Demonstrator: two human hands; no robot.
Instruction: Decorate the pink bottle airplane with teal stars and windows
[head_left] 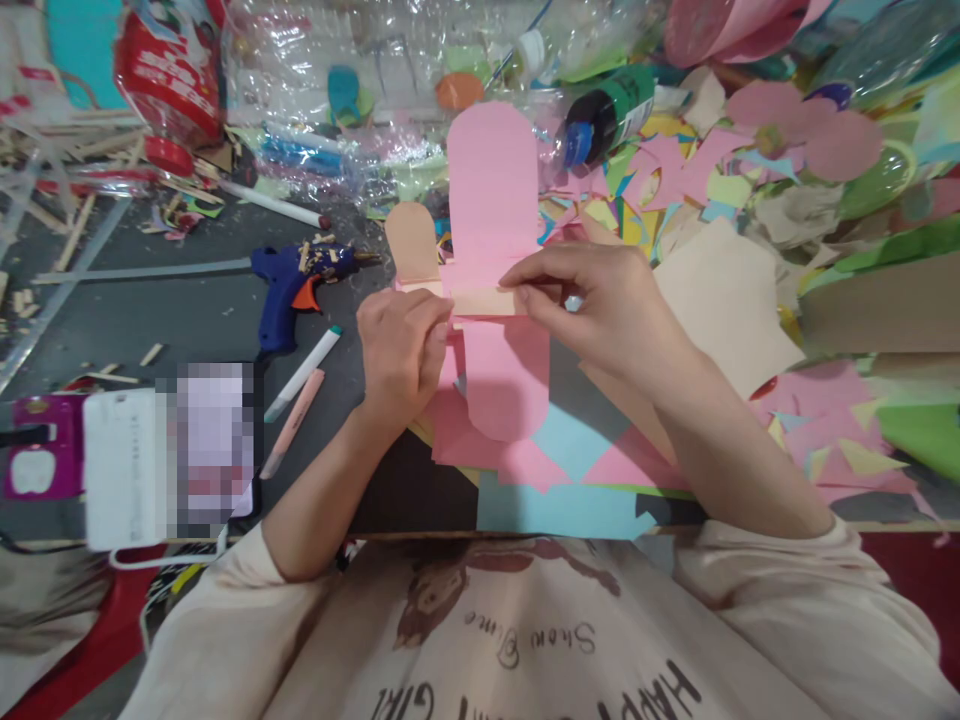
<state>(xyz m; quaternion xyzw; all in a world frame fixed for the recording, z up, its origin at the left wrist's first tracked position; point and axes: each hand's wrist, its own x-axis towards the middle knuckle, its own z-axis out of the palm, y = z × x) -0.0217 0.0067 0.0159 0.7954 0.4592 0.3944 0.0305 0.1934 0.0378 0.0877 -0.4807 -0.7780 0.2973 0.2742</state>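
Observation:
A long pink paper cutout (491,190) with rounded ends lies across the table's middle. A peach paper strip (480,300) runs across it, with a rounded peach tab (411,240) sticking up at its left. My left hand (399,345) is curled into a loose fist and pinches the strip's left part against the pink paper. My right hand (592,300) pinches the strip's right end with thumb and fingers.
A blue glue gun (296,285) lies left of my hands, two markers (300,385) beside it. A white device (124,465) sits at the near left. Paper scraps (675,170), a beige sheet (724,300), plastic bottles (607,120) and wooden sticks crowd the far side and right.

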